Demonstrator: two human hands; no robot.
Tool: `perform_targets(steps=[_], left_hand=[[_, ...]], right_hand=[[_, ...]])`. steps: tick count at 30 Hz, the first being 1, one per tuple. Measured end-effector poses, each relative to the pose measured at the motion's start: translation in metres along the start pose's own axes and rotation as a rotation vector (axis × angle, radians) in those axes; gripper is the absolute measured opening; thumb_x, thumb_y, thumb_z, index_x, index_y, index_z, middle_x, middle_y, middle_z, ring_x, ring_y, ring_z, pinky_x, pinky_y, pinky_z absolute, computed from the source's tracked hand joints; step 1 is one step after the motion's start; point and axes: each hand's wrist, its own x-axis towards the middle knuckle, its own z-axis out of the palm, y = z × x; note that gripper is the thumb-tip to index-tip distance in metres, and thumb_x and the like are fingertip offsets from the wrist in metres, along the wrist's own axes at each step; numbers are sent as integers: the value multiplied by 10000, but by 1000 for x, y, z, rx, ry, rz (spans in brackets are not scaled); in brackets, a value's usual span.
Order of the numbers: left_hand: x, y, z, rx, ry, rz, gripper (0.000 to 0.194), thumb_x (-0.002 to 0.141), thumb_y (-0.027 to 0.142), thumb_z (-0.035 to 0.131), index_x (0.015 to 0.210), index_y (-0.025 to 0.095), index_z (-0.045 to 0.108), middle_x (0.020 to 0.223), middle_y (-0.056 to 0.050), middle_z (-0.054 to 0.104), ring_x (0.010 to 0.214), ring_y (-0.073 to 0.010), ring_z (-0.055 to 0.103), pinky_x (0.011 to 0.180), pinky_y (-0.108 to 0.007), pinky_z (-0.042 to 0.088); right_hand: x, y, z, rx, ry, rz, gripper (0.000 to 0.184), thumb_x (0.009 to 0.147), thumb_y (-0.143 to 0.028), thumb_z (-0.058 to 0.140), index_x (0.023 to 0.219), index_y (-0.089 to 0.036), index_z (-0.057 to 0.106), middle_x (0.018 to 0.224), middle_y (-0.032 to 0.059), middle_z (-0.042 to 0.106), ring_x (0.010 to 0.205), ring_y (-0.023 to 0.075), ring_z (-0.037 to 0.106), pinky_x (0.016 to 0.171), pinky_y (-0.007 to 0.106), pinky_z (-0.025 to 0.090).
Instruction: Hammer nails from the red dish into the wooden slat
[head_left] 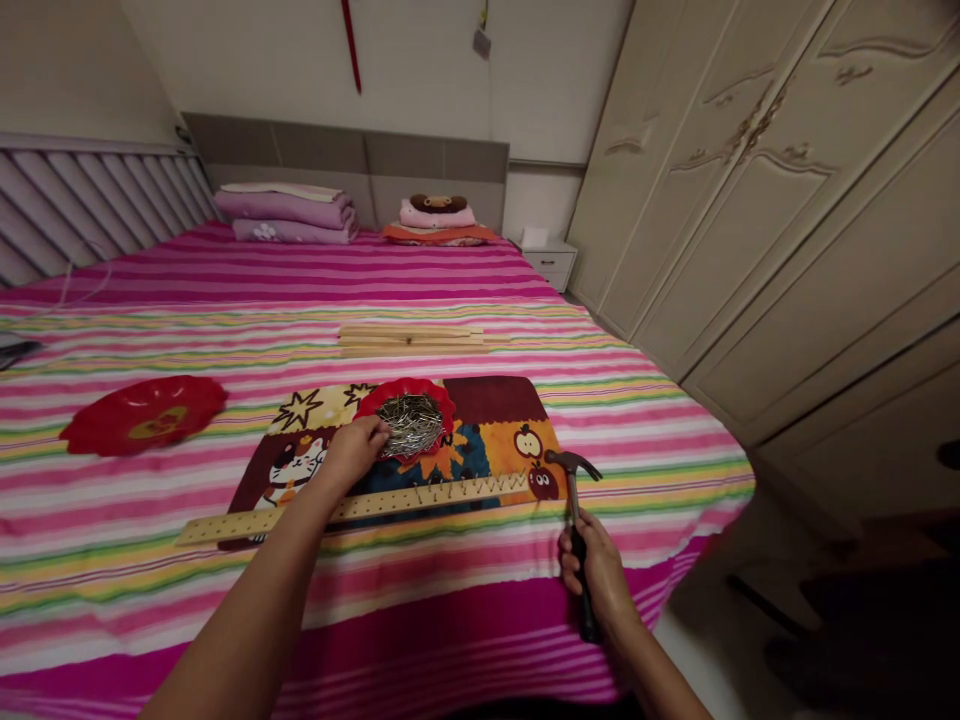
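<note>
My right hand (595, 565) is wrapped around the black grip of a claw hammer (576, 485), its head up by the right edge of a printed mat (491, 400). At the left rim of a red scalloped dish (448, 405), my left hand (355, 452) has its fingers pressed together against the heap of nails (409, 422); what they pinch is hidden. A long wooden strip (352, 508) with rows of holes lies along the mat's near side, partly behind my left forearm. Several nails stand up from its right half.
Several wooden strips (412, 341) lie farther back on the striped bedspread (285, 330). A second red dish (146, 415) is at the left. Folded bedding (289, 215) is by the headboard (315, 148). A wardrobe (750, 200) stands right of the bed.
</note>
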Motion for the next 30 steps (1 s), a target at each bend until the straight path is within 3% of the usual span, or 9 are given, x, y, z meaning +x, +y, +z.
perform_targets(steps=[5, 8, 11, 14, 20, 24, 30], left_hand=[[-2, -2, -1, -550, 169, -210, 185, 620, 353, 586, 688, 185, 626, 651, -1, 629, 618, -138, 543, 601, -254, 414], [-10, 4, -4, -903, 129, -291, 319, 517, 412, 682, 690, 150, 627, 584, 10, 592, 514, -96, 486, 494, -224, 382], [-25, 12, -7, -1069, 113, -357, 417, 425, 410, 760, 703, 130, 626, 575, 10, 590, 502, -80, 496, 467, -203, 387], [-44, 18, -3, -1092, 128, -399, 449, 404, 408, 782, 717, 130, 623, 594, 5, 613, 537, -87, 538, 482, -197, 422], [-74, 18, 26, -996, 82, -412, 480, 462, 515, 737, 735, 142, 608, 608, -8, 641, 569, -130, 601, 531, -252, 495], [-79, 18, 37, -931, 87, -394, 482, 493, 557, 702, 749, 159, 609, 647, -8, 646, 669, -169, 647, 579, -278, 528], [-79, 17, 42, -911, 146, -350, 421, 560, 515, 681, 788, 166, 621, 644, -4, 652, 656, -153, 644, 626, -277, 537]], right_hand=[[-1, -1, 1, 9, -12, -3, 372, 700, -415, 625, 985, -243, 456, 524, -113, 470, 310, 44, 356, 239, 116, 265], [-1, -1, 0, 15, -21, -6, 369, 694, -418, 636, 965, -246, 455, 528, -113, 468, 316, 43, 364, 247, 112, 263], [-1, -1, -1, 18, -25, 1, 369, 684, -414, 644, 952, -247, 453, 525, -114, 468, 318, 44, 363, 251, 113, 259], [-1, -1, -1, 16, -19, 5, 349, 689, -407, 633, 945, -249, 456, 520, -111, 477, 316, 45, 354, 244, 114, 254], [-2, -3, 0, 10, -19, 4, 311, 702, -377, 619, 937, -246, 462, 518, -107, 487, 320, 48, 352, 242, 118, 261], [-3, -4, 0, 9, -23, 5, 323, 702, -375, 622, 952, -247, 462, 526, -109, 482, 321, 47, 362, 249, 117, 261], [-3, -4, -1, 16, -29, 14, 326, 695, -348, 621, 954, -240, 454, 528, -110, 482, 322, 45, 360, 246, 119, 269]])
